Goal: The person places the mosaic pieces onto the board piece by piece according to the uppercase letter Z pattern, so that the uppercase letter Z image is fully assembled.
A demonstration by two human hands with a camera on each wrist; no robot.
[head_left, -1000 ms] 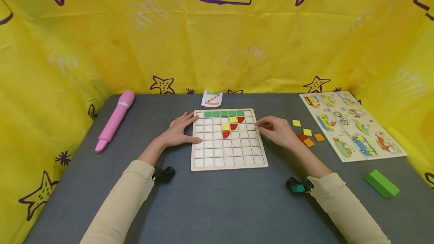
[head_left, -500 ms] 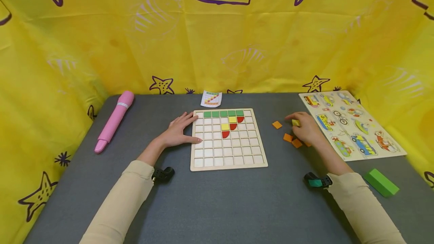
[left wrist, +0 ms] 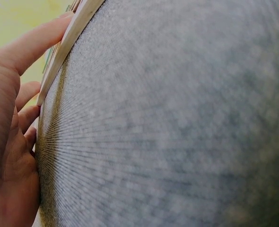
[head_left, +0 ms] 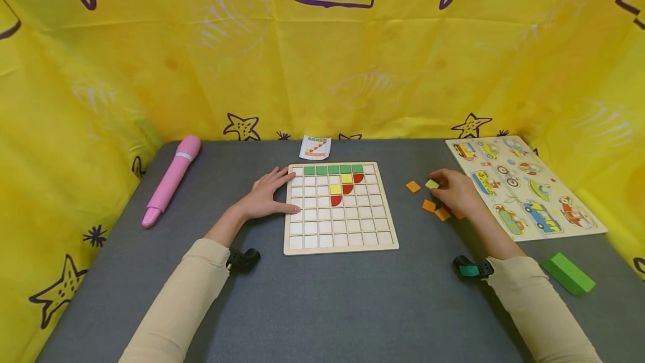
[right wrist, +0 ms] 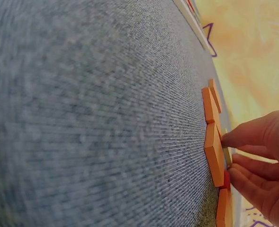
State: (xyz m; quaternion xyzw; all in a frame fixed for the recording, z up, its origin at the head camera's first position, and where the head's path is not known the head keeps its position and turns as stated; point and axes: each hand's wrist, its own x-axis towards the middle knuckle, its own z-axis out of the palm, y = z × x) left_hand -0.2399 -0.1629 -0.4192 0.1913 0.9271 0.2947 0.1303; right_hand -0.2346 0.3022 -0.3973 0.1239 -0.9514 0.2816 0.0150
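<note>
A wooden grid board (head_left: pixel 394 242) lies mid-table, with a green row at the top and yellow squares and red quarter-circles stepping diagonally below. My left hand (head_left: pixel 262 196) rests along its left side, fingers spread, thumb on the frame; the left wrist view shows the thumb and fingers on the board's edge (left wrist: pixel 69 43). Right of the board, my right hand (head_left: pixel 457 192) pinches a small yellow square tile (head_left: pixel 431 184) between thumb and fingers. Orange tiles (head_left: pixel 429 205) lie just below that hand, which partly covers them. In the right wrist view a red tile (right wrist: pixel 226 179) peeks out beside them.
A paper pattern card (head_left: pixel 315 148) lies behind the board. A pink wand-like object (head_left: pixel 171 181) is at the left. On the right are a wooden picture puzzle (head_left: pixel 534 184) and a green block (head_left: pixel 568 273). A yellow printed cloth (head_left: pixel 322 71) surrounds the table.
My right hand has moved right from the board's right edge to the loose tiles and now pinches a yellow one. Orange tiles it had covered now show. The left hand stays put.
</note>
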